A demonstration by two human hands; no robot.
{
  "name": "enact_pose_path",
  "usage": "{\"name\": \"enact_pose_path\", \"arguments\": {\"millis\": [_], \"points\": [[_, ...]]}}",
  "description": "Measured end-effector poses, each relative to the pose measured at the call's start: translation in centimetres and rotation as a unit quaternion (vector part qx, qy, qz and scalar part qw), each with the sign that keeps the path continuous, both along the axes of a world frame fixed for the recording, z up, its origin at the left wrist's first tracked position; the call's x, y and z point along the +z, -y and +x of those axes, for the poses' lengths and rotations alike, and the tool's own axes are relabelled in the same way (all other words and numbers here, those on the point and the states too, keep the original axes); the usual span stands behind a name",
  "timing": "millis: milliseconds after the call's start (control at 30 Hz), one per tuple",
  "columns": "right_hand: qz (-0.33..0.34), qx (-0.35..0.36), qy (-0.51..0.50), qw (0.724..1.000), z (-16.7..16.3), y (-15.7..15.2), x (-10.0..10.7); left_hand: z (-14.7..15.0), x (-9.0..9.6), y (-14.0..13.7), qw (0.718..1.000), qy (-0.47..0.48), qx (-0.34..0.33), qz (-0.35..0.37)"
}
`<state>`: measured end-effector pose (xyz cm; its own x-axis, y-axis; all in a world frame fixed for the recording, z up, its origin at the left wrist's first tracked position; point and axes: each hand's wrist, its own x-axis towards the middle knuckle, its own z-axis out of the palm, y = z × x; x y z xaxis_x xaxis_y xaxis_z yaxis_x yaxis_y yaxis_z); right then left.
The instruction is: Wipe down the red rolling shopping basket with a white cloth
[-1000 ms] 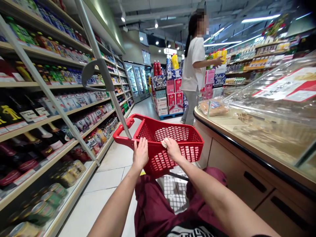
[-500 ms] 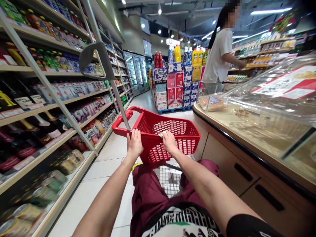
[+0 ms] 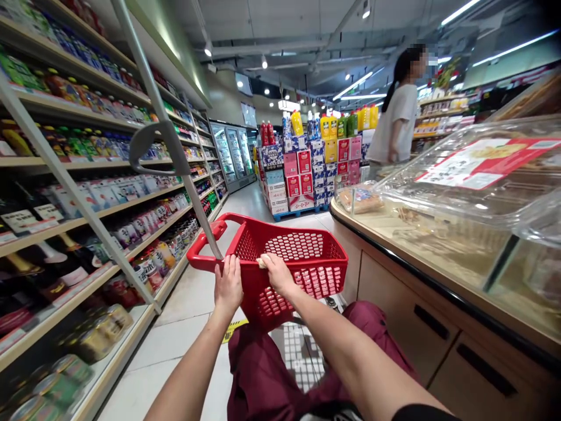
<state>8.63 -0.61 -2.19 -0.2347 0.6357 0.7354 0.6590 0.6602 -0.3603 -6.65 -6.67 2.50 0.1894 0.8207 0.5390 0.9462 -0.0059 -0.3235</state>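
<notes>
A red plastic shopping basket with perforated sides stands in front of my knees. Its long metal pull handle rises toward the upper left and has a grey loop grip. My left hand is closed over the near rim, beside the foot of that handle. Farther right along the same rim, my right hand is closed on a small crumpled whitish wipe, pressed against the edge. Part of the wipe is hidden under the fingers.
Shelves of bottles and cans run along the left. A counter with clear-lidded food packs borders the right. Stacked drink cartons stand ahead, with glass-door fridges behind. A person is beyond the counter.
My right hand has slid left along the rim with the wipe, closer to my left hand. My left hand stays on the rim. The view has tilted up, and the person has turned an arm down.
</notes>
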Motion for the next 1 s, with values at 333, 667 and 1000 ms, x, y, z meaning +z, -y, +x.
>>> {"name": "enact_pose_path", "arguments": {"millis": [333, 667, 1000], "points": [[0.003, 0.014, -0.022, 1.000, -4.3, -0.9, 0.7, -0.8, -0.6, -0.7, 1.000, -0.005, -0.016, 0.019], [-0.007, -0.089, -0.020, 0.996, 6.4, -1.9, -2.5, -0.1, -0.9, -2.1, 0.998, 0.041, 0.001, 0.039], [0.048, -0.014, -0.015, 0.999, 1.0, -2.3, -2.1, 0.6, -0.8, -1.9, 0.998, 0.043, 0.003, 0.038]]}}
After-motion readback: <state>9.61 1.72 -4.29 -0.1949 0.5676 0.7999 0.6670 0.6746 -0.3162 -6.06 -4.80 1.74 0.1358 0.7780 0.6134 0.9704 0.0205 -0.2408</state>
